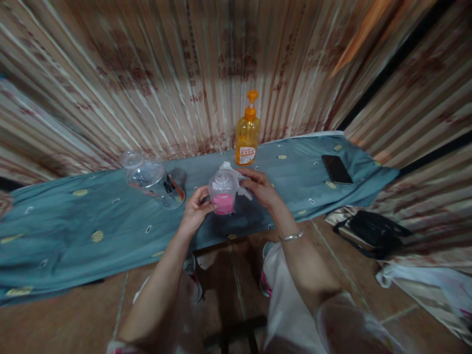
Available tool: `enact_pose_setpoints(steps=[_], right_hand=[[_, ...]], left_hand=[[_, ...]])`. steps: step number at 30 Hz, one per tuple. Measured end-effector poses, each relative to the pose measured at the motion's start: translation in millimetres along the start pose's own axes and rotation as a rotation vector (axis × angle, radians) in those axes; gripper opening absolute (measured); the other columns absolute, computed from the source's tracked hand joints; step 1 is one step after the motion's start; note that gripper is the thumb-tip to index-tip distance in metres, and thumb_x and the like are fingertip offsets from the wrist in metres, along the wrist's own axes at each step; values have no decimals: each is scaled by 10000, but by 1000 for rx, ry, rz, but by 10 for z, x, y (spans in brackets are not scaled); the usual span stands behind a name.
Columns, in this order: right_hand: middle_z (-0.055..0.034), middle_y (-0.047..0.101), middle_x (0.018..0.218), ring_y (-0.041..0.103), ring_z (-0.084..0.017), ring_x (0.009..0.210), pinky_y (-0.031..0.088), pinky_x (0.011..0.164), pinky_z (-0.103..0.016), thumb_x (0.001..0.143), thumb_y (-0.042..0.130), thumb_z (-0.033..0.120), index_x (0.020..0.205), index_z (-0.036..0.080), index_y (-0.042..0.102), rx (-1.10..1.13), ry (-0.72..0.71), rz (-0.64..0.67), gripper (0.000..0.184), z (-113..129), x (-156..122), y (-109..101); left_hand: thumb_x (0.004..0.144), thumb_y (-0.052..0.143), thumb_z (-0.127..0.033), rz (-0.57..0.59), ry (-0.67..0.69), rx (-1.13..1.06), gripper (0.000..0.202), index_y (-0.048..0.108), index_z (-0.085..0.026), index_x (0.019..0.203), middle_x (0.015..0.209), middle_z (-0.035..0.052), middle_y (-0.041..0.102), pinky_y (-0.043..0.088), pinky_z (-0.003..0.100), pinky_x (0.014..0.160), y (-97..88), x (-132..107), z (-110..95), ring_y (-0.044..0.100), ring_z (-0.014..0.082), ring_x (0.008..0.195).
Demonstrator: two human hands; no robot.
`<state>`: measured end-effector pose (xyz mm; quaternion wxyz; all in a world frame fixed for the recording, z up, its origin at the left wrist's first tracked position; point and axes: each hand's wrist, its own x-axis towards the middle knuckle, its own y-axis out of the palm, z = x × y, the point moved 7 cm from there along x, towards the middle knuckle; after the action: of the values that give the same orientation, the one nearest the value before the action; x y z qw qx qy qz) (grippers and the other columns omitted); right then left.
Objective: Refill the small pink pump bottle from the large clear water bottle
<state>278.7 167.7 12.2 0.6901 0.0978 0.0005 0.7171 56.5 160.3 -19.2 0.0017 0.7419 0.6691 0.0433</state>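
Observation:
A small clear bottle with a pink label point(223, 203) stands upright over the near part of the cloth-covered bench. My left hand point(195, 209) is closed on its left side, fingertips against the wall. A crumpled white tissue point(230, 170) lies over the bottle's top and right side. My right hand point(260, 188) pinches that tissue at the bottle's upper right. Behind them stands an amber pump bottle point(247, 132) with an orange pump. To the left, a large clear plastic jar point(147, 174) with a dark and orange label lies tilted on its side.
A teal patterned cloth point(121, 236) covers the long narrow bench. A black phone point(337, 169) lies at its right end. Pleated curtains point(155, 73) hang close behind. On the tiled floor at right are a black bag point(376, 231) and a white plastic bag point(424, 282).

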Motion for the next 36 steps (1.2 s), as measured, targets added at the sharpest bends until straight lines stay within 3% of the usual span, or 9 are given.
enact_pose_setpoints(steps=[4,9,14,18,22,27,32,36], right_hand=[[7,811,1055,678,-187,917,537,841,-307,670,803,362,1037,270,847,-33,-65,-14,381,99,41,24],[-9,818,1038,699,-224,1015,547,944,-356,727,769,405,1022,251,844,-96,-97,-26,341,-5,73,88],[-18,832,1100,716,-244,1079,555,983,-380,770,752,397,1050,264,849,-126,-171,-13,325,112,-26,161],[-10,821,1213,721,-240,1144,552,1022,-383,821,723,367,1149,282,839,-166,-232,10,359,349,-77,229],[4,838,1123,736,-234,1058,570,970,-372,835,714,428,1080,274,854,-204,-229,68,322,383,-8,270],[0,834,957,729,-221,931,578,858,-344,816,737,507,980,261,860,-170,-181,57,320,288,44,151],[-5,833,1049,738,-224,1022,564,965,-366,825,752,392,1013,273,859,-163,-246,34,247,494,-75,54],[3,829,1020,736,-233,1017,561,984,-390,826,754,389,1016,273,853,-214,-256,47,243,617,-45,96]], left_hand=[[561,893,-367,-37,56,43,572,715,-235,1089,1221,99,698,558,443,987,1,28,27,659,305,1169],[656,856,-365,-151,158,149,545,659,-258,1153,1213,80,622,563,392,903,-50,-43,15,642,238,1032],[608,945,-377,-148,249,240,835,583,-251,1350,1389,135,580,533,460,1017,140,-224,-21,582,343,1302],[640,965,-419,-104,332,300,889,549,-235,1404,1438,151,551,452,513,1148,315,-238,-83,539,362,1382],[604,1000,-429,-93,335,328,901,572,-240,1375,1394,132,585,419,518,1183,387,-169,-104,564,357,1353],[567,1015,-404,-86,336,342,847,654,-246,1318,1333,107,622,464,504,1141,365,-89,-136,598,348,1300],[549,1010,-347,15,282,269,783,706,-258,1265,1318,99,668,462,518,1153,384,-10,-101,618,347,1283],[554,997,-357,10,212,136,883,619,-231,1342,1338,122,679,471,513,1147,396,3,-20,651,341,1259]])
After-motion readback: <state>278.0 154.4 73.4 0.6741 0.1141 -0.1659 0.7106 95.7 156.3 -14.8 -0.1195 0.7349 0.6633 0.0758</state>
